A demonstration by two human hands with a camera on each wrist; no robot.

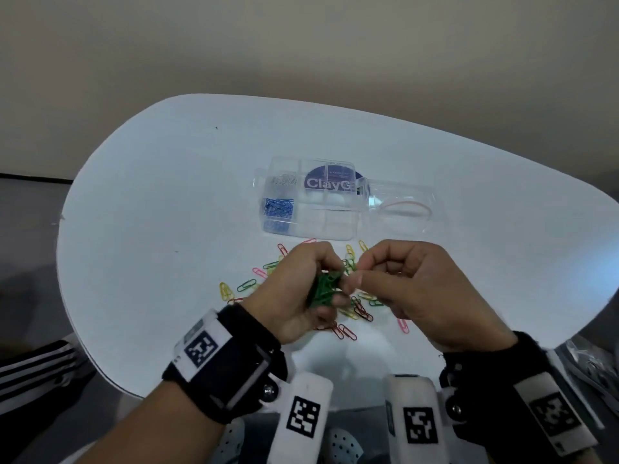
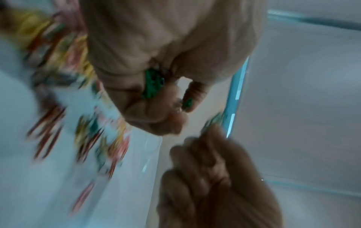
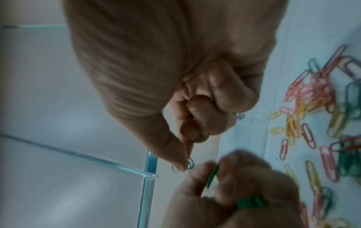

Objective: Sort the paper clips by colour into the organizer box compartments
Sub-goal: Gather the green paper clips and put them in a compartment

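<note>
- bench [image 1: 150,182]: white top, carries everything; the organizer box [image 1: 310,226] sits beyond the fingertips of both hands, well apart from them, lid [image 1: 402,209] swung open past the right-hand fingers with a red rubber band [image 1: 407,208] on it.
- box contents: blue clips [image 1: 278,207] fill one compartment on the left-finger side; a label reading "ClayG" shows through the far part; the other compartments look clear of clips, but the plastic glares so I cannot be sure.
- loose pile [image 1: 351,306]: red, pink, yellow and green clips spread under and just beyond both sets of fingers.
- left hand [image 1: 294,293]: fingers curled round a bunch of green clips [image 1: 323,289], held up off the bench.
- right hand [image 1: 415,296]: thumb and forefinger pinch one green clip [image 3: 191,163], tip nearly touching the left fingers; other fingers curled in.
- step (my read): green is being gathered, one clip at a time handed into the left bunch; blue looks done.
- next move calls for: slipping the pinched clip among the left fingers without loosening the bunch, then picking out more greens, which are tangled with other colours, or tipping the bunch into a free compartment.
- hidden/unclear: left wrist view badly smeared; size of the bunch is masked by fingers; clips under the hands unseen; bench's near edge cut off by the wrist gear.
</note>
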